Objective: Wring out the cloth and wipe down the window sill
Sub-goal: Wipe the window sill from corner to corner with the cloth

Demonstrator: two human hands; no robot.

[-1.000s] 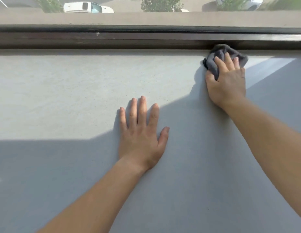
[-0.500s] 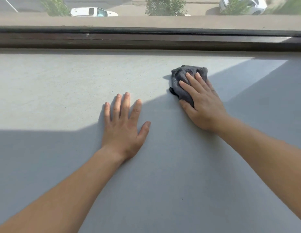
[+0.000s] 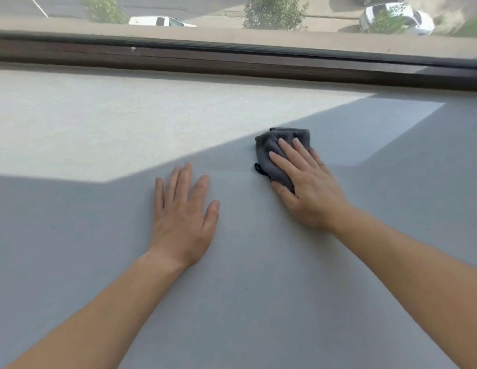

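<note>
A folded dark grey cloth (image 3: pixel 274 150) lies on the wide grey window sill (image 3: pixel 98 123), in the shaded part right of centre. My right hand (image 3: pixel 306 187) presses flat on top of the cloth, fingers spread over it, covering its near half. My left hand (image 3: pixel 181 209) rests palm down on the bare sill to the left of the cloth, fingers apart, holding nothing.
A dark brown window frame (image 3: pixel 232 62) runs along the far edge of the sill. Through the glass I see a street with parked white cars (image 3: pixel 162 21) and bushes. Sunlight falls on the sill's far left part; the near part lies in shadow.
My right hand has dragged the cloth from the window frame at the far right toward me and leftward across the sill. My left hand has stayed flat on the sill.
</note>
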